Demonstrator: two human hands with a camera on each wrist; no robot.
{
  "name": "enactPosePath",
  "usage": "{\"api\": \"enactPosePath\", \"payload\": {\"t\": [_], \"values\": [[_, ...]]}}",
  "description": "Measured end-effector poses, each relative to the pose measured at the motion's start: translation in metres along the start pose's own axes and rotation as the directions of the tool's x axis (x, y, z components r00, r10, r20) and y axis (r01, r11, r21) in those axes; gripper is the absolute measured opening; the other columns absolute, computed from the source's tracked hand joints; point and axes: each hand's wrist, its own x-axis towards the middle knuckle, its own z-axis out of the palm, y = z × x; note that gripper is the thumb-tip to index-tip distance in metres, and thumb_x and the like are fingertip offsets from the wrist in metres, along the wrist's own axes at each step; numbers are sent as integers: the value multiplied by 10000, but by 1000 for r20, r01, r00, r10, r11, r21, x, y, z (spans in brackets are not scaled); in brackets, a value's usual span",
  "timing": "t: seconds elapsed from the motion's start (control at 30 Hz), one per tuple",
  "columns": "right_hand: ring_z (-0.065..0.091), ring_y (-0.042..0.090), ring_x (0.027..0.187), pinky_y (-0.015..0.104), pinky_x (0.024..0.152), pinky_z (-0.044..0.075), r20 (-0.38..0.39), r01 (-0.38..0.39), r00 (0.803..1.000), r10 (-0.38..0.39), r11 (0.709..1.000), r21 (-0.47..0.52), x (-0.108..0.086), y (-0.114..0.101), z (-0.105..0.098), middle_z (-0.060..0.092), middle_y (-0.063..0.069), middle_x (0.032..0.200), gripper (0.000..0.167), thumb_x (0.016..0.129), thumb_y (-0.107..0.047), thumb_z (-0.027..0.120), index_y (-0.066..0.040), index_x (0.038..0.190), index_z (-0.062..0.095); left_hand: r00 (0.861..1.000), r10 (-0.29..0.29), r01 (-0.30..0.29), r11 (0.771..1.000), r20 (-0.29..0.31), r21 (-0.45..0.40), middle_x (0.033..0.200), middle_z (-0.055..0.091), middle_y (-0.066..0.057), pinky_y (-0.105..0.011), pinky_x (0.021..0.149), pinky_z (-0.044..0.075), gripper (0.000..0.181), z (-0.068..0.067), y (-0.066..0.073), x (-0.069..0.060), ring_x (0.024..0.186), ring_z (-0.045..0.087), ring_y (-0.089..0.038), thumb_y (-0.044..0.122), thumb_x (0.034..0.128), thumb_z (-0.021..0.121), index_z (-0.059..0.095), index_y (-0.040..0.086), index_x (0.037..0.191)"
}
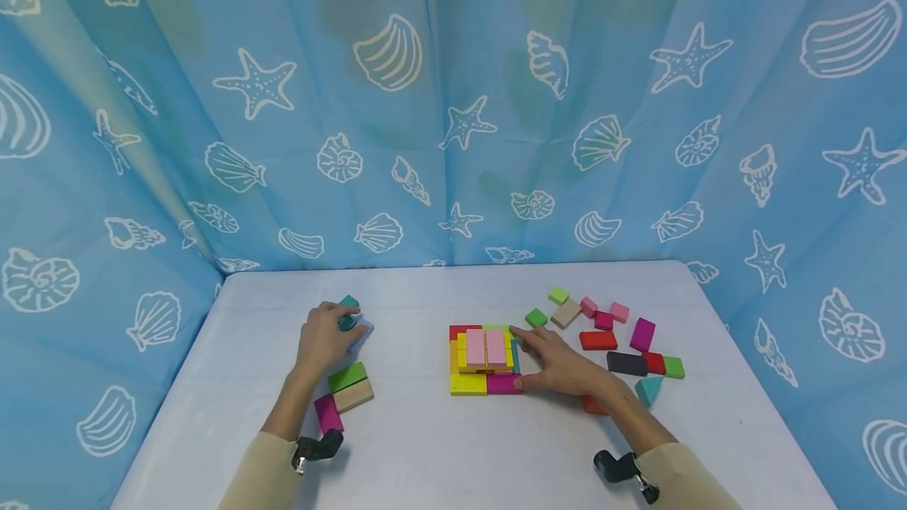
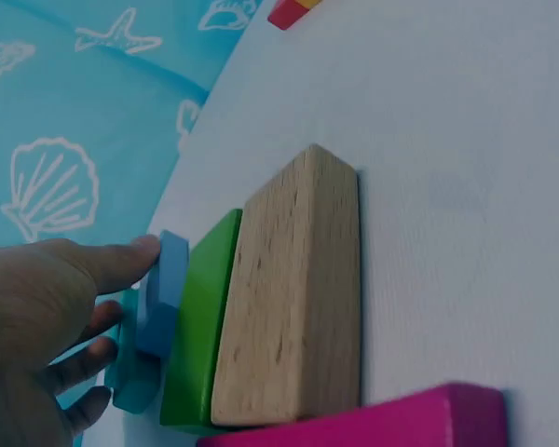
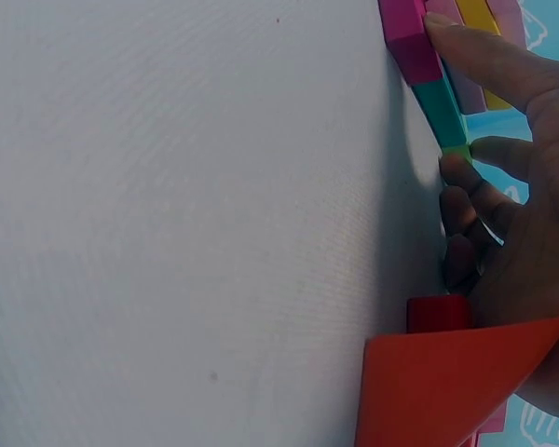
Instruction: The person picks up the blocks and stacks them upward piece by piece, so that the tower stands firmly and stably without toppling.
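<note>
In the head view my left hand (image 1: 327, 338) is at the left with its fingers around a blue block (image 1: 364, 329) beside a teal block (image 1: 347, 323). The left wrist view shows the thumb against the blue block (image 2: 162, 296) and the fingertips beside the teal block (image 2: 135, 372). My right hand (image 1: 567, 364) spans the right side of a layered block stack (image 1: 468, 384), thumb at its magenta corner block (image 3: 412, 37) and index finger at its green one (image 3: 456, 150). Two pink blocks (image 1: 486, 347) lie side by side on top of the stack.
Nearer than my left hand lie a green block (image 1: 347, 376), a wooden block (image 1: 353, 395) and a magenta block (image 1: 328, 414). Several loose blocks, including a black one (image 1: 627, 364) and a teal triangle (image 1: 648, 391), lie around my right hand and forearm. A patterned curtain (image 1: 439, 101) hangs behind the table.
</note>
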Motion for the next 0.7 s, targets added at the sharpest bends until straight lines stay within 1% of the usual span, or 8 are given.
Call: {"api": "enactPosePath", "payload": {"t": [0.07, 0.2, 0.33, 0.43, 0.5, 0.57, 0.6, 0.7], "values": [[430, 228, 1270, 506, 953, 534, -1, 5, 1000, -5, 1000, 2, 0, 0, 0, 499, 25, 1345, 1037, 710, -449, 879, -274, 1577, 336, 1000, 15, -14, 999, -5, 41, 1319, 578, -227, -608, 948, 462, 407, 0, -1, -1, 1225, 524, -448, 366, 898, 757, 729, 128, 1227], [428, 234, 1273, 518, 958, 529, 0, 4, 1000, -4, 1000, 3, 0, -1, -1, 498, 28, 1347, 1039, 712, -449, 877, -273, 1579, 332, 997, 83, -82, 988, -1, 132, 1283, 605, -173, -585, 926, 456, 373, 4, 1, -3, 1202, 525, -403, 428, 886, 761, 770, 171, 1155], [422, 233, 1279, 530, 971, 519, 0, 1, 1000, -1, 1000, 3, 0, -1, -1, 498, 27, 1349, 1034, 713, -442, 877, -278, 1578, 334, 988, 153, -153, 978, 13, 140, 1240, 647, -117, -572, 901, 451, 298, 8, 10, -6, 1185, 544, -374, 407, 882, 770, 785, 191, 1087], [421, 238, 1282, 537, 975, 514, -1, 5, 1000, -5, 1000, 1, 0, -2, -1, 497, 34, 1355, 1035, 715, -440, 875, -274, 1580, 332, 979, 202, -205, 974, 35, 97, 1173, 701, -74, -549, 911, 472, 240, 10, 22, -9, 1139, 610, -331, 334, 878, 787, 768, 186, 1066], [422, 245, 1282, 541, 975, 514, -4, 8, 1000, -8, 1000, -3, -1, -2, -2, 498, 39, 1357, 1036, 715, -438, 875, -268, 1581, 331, 975, 217, -220, 974, 53, 56, 1102, 729, -35, -494, 905, 504, 205, 12, 30, -10, 1065, 657, -274, 286, 877, 792, 754, 192, 1055], [422, 249, 1283, 542, 972, 515, -4, 11, 1000, -11, 1000, -6, -1, -2, -2, 497, 42, 1358, 1039, 716, -441, 872, -263, 1583, 326, 971, 229, -230, 973, 68, 13, 1034, 742, 0, -429, 870, 535, 187, 14, 40, -10, 980, 680, -213, 240, 876, 794, 748, 188, 1049], [422, 249, 1283, 542, 972, 515, -5, 12, 1000, -12, 1000, -8, -1, -2, -2, 497, 41, 1359, 1039, 717, -442, 871, -263, 1583, 326, 972, 224, -224, 974, 74, -8, 1010, 742, 24, -388, 834, 549, 178, 16, 45, -10, 938, 679, -180, 231, 880, 791, 747, 194, 1049], [421, 244, 1285, 537, 972, 516, -5, 12, 1000, -12, 1000, -5, -1, -1, -1, 498, 38, 1358, 1032, 720, -441, 871, -265, 1581, 330, 973, 219, -212, 973, 78, -86, 996, 729, 72, -307, 792, 551, 175, 21, 63, -8, 887, 645, -121, 239, 890, 786, 748, 217, 1059]]}}
